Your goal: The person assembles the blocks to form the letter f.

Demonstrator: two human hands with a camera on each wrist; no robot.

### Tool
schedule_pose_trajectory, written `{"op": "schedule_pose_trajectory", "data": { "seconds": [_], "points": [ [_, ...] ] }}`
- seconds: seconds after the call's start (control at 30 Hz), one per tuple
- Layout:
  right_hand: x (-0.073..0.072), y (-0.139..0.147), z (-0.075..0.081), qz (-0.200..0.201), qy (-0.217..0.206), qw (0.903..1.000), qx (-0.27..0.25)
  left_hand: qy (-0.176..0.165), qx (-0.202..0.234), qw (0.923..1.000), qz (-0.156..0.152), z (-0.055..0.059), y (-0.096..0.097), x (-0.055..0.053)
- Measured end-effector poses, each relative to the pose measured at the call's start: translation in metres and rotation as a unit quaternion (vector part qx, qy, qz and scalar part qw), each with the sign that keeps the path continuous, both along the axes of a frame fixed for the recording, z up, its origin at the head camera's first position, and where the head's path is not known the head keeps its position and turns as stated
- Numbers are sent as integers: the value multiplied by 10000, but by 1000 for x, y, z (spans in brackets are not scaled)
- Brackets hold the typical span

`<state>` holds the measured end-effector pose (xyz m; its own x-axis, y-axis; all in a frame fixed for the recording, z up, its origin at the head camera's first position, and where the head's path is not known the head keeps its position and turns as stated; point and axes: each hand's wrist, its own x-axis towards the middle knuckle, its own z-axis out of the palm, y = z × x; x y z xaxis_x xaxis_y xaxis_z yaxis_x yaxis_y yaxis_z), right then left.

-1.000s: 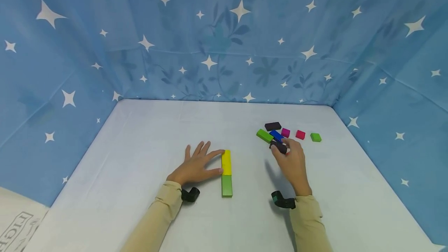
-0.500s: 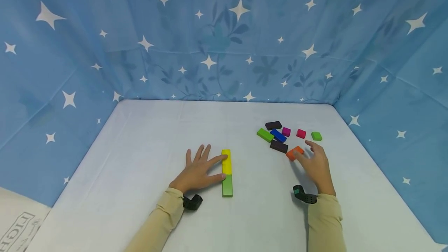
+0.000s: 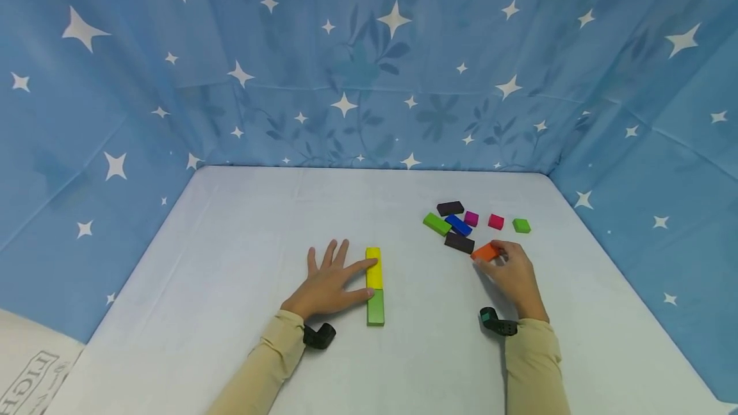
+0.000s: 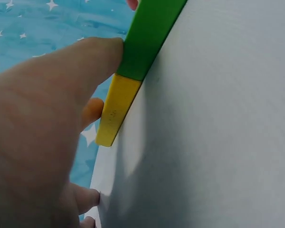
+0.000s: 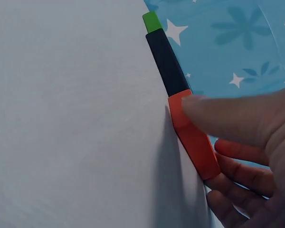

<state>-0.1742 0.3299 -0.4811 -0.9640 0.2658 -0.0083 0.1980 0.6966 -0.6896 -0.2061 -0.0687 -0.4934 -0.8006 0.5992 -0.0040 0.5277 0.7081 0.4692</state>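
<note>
In the head view, a yellow block (image 3: 375,279) and a green block (image 3: 375,314) lie end to end in a line on the white table. My left hand (image 3: 328,285) is spread beside them. Its straight index finger reaches onto the yellow block, while the thumb touches the green block (image 4: 147,45) close to the seam, as the left wrist view shows. Farther right, my right hand (image 3: 517,277) pinches an orange block (image 3: 484,252) between thumb and fingers. The right wrist view has the thumb pressed on the near face of that orange block (image 5: 198,151).
Left of the orange block lies a black block (image 3: 459,243). Behind it are a blue block (image 3: 458,225), a light green block (image 3: 437,223) and another black block (image 3: 450,208). Small magenta (image 3: 471,218), red (image 3: 496,221) and green (image 3: 521,225) blocks lie to the right. A starry blue curtain (image 3: 369,127) surrounds the table.
My right hand has left the near black block, moved right and now pinches the orange block. The left hand's fingers have slid slightly nearer along the yellow and green blocks.
</note>
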Motion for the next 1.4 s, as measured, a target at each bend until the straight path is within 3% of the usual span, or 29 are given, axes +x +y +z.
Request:
{"op": "schedule_pose_trajectory", "data": {
  "seconds": [0.37, 0.6, 0.97, 1.27, 1.4],
  "points": [
    [0, -3, -1, -83, -30, 9997, 234, -415, -321, 9986, -55, 15, 1, -2],
    [3, -4, -3, -118, 110, 9996, 224, -467, -499, 9976, -76, 15, 1, -1],
    [1, -7, 12, -311, 653, 9973, -108, -368, -574, 9977, -54, 18, 1, -4],
    [-14, -20, 22, 40, 1155, 9932, -153, -486, -541, 9973, -81, 17, 2, -4],
    [-22, -28, 26, 394, 1558, 9869, -122, -486, -627, 9968, -105, 15, 2, -5]
  ]
}}
